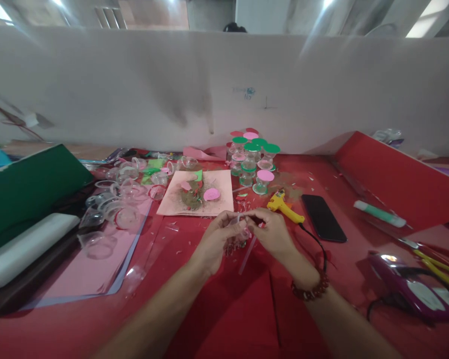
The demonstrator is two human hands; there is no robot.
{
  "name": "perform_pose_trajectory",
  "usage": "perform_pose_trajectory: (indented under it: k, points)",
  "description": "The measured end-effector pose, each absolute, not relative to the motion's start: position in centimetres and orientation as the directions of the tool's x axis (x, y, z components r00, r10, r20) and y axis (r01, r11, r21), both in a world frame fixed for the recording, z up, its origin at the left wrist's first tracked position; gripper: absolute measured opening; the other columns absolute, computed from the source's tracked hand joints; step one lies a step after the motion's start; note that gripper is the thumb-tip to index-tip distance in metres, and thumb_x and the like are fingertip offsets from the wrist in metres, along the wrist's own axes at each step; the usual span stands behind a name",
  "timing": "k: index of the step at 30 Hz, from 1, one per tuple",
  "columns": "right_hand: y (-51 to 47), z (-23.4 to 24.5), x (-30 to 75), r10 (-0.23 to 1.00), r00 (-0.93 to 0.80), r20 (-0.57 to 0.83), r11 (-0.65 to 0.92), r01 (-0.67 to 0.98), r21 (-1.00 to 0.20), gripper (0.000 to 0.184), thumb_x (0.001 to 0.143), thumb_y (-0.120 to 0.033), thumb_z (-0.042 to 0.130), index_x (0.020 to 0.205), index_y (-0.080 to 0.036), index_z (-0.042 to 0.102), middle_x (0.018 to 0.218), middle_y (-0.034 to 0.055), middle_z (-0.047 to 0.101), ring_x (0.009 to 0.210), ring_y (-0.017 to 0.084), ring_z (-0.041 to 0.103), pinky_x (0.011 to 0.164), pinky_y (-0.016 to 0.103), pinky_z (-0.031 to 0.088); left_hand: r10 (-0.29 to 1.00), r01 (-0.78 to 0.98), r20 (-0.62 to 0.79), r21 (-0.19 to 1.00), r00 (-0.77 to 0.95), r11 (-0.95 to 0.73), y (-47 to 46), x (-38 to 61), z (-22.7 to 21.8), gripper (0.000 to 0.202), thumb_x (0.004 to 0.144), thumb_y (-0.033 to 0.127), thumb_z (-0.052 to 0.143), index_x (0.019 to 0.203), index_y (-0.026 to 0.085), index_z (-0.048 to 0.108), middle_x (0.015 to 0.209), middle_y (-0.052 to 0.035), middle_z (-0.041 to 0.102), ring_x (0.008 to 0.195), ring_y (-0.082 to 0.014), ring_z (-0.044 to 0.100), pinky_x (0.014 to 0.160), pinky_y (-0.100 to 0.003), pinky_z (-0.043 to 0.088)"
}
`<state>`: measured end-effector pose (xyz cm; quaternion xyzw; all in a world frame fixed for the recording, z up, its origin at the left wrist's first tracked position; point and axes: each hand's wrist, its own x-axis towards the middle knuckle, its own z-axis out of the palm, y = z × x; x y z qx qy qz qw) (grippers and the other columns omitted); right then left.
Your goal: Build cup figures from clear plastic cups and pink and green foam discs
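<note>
Both my hands meet over the red table (224, 319), just in front of me. My left hand (217, 239) and my right hand (271, 234) have their fingers pinched together on a small clear plastic cup (242, 230) with a bit of pink in it. A thin clear strip (248, 254) hangs down below the hands. Just beyond the hands lies a pale pink sheet (172, 202) with a heap of brownish crumbs, pink discs and a green scrap. A yellow glue gun (282, 204) lies to the right of my right hand.
Several empty clear cups (119, 199) lie at the left on a pink sheet (86, 274). Capped cups with green and pink lids (252, 154) stand at the back. A black phone (324, 217), a glue stick (379, 213), a purple tool (407, 286) and a red board (396, 179) are on the right.
</note>
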<state>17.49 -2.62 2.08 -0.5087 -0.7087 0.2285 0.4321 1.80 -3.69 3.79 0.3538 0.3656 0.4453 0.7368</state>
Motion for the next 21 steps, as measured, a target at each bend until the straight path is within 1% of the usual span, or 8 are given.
perform_pose_trajectory:
  k: [4,10,16,21]
  points:
    - [-2.69,2.32,17.47,0.925,-0.114,0.363,0.365,0.538,-0.76,0.022,0.079,-0.012,0.059,0.09,-0.021,0.076,0.083,0.0033,0.075,0.072,0.017,0.066,0.064,0.025,0.047,0.912,-0.381,-0.23,0.853,0.34,0.358,-3.68,1.81,3.49,0.032,0.069,0.031,0.081,0.089,0.016,0.061,0.08,-0.0009,0.063,0.062,-0.0108,0.06,0.061,-0.025,0.044]
    - [-2.84,2.31,17.41,0.914,-0.122,0.386,0.374,0.622,-0.688,0.027,0.074,-0.007,0.06,0.088,-0.021,0.077,0.077,0.0029,0.075,0.069,0.017,0.065,0.065,0.026,0.047,0.912,-0.388,-0.218,0.852,0.348,0.352,-3.61,1.88,3.21,0.032,0.067,0.029,0.082,0.087,0.016,0.061,0.081,-0.0011,0.062,0.064,-0.0099,0.059,0.065,-0.026,0.044]
    - [-2.88,2.28,17.34,0.923,-0.101,0.371,0.353,0.607,-0.712,0.026,0.074,-0.008,0.06,0.088,-0.022,0.077,0.078,0.0034,0.076,0.067,0.017,0.066,0.063,0.026,0.046,0.911,-0.363,-0.214,0.866,0.352,0.344,-3.48,1.82,2.96,0.028,0.072,0.029,0.078,0.089,0.016,0.06,0.08,-0.0015,0.062,0.064,-0.0104,0.058,0.065,-0.026,0.043]
    - [-2.95,2.34,17.11,0.932,-0.078,0.355,0.324,0.624,-0.711,0.025,0.073,-0.008,0.059,0.083,-0.021,0.077,0.076,0.0034,0.075,0.066,0.017,0.064,0.061,0.026,0.045,0.913,-0.371,-0.206,0.865,0.353,0.339,-3.53,1.84,2.85,0.029,0.072,0.03,0.079,0.089,0.016,0.06,0.077,-0.0005,0.061,0.063,-0.0099,0.057,0.065,-0.026,0.043]
